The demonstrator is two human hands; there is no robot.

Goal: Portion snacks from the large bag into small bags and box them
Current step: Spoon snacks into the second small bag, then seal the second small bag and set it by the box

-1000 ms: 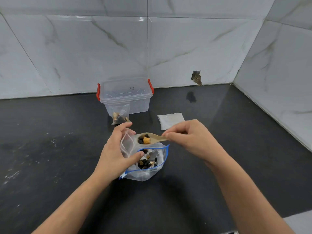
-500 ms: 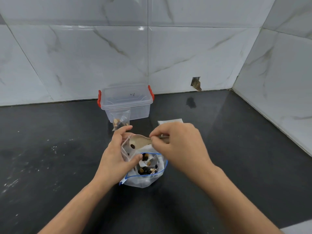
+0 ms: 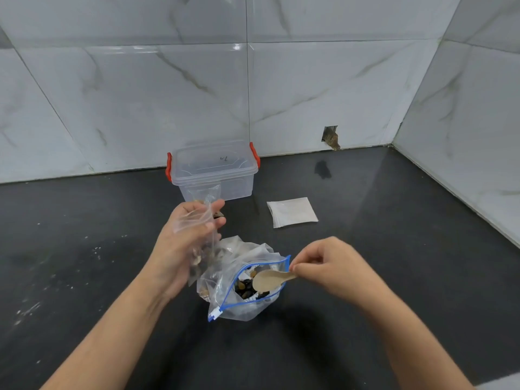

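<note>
Spoon (image 3: 268, 279) pinched by right hand (image 3: 333, 266) — bowl over large bag (image 3: 247, 288) mouth, handle running right | left hand (image 3: 184, 243) grips small bag (image 3: 201, 235) just up-left — nearer | box (image 3: 213, 171) behind.

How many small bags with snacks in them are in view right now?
1 for certain: the small bag gripped in the left hand, beside the large bag. Another may be hidden behind that hand, in front of the box.

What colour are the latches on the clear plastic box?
Red. The latches sit at both ends of the plastic box, plain in the head view.
</note>
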